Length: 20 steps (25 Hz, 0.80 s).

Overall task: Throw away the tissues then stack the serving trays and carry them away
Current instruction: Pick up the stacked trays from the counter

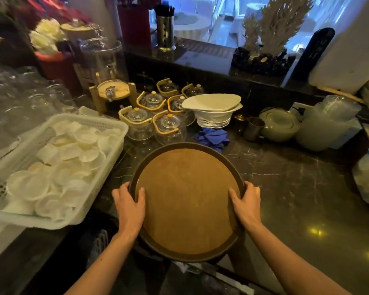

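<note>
Two bare forearms are reaching in from 6 o'clock, each hand gripping the round tray (188, 201). The left hand (129, 206) is clasping the rim at 9 o'clock, thumb lying on the brown surface; the right hand (246, 204) is clasping it at 3 o'clock likewise. The tray is sitting at centre, overhanging the dark counter's (296, 188) near edge. A white basket (58, 167) is lying at 9 o'clock, glass teapots (156, 116) at 12, a blue cloth (212, 137) just beyond the tray.
</note>
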### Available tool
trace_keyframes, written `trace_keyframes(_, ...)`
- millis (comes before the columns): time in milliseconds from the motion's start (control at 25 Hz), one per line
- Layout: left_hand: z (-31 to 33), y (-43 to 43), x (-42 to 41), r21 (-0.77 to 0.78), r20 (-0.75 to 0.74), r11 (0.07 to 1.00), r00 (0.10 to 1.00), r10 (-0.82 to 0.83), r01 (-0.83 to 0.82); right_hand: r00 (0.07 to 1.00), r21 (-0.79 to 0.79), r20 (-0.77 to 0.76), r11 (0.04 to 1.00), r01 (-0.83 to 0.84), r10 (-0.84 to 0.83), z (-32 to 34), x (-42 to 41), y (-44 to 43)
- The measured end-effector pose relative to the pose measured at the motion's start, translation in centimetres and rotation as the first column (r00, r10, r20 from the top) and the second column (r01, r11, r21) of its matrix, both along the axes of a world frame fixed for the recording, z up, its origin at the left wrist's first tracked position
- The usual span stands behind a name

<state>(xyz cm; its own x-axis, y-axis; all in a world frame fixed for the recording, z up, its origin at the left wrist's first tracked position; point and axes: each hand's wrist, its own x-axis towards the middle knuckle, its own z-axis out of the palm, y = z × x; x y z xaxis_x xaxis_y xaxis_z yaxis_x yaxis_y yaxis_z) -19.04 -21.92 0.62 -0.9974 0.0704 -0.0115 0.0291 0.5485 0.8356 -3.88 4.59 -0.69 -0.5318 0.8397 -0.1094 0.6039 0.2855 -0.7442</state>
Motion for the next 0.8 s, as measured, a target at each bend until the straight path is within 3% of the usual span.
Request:
trace_keyframes(400, -3.8, -0.8, 0.7, -0.087, 0.061, 0.988, 0.989, 0.131, -0.126, 1.0, -0.028, 0.02, 1.0, 0.004, -0.003, -2.4, -0.5, -0.6)
trace_keyframes(800, -5.7, -1.4, 0.8, -0.255, -0.03, 0.964, 0.997, 0.066, -0.072, 0.998, -0.009, 0.024, 0.998, -0.059, 0.059, -3.0, -0.5, -0.3)
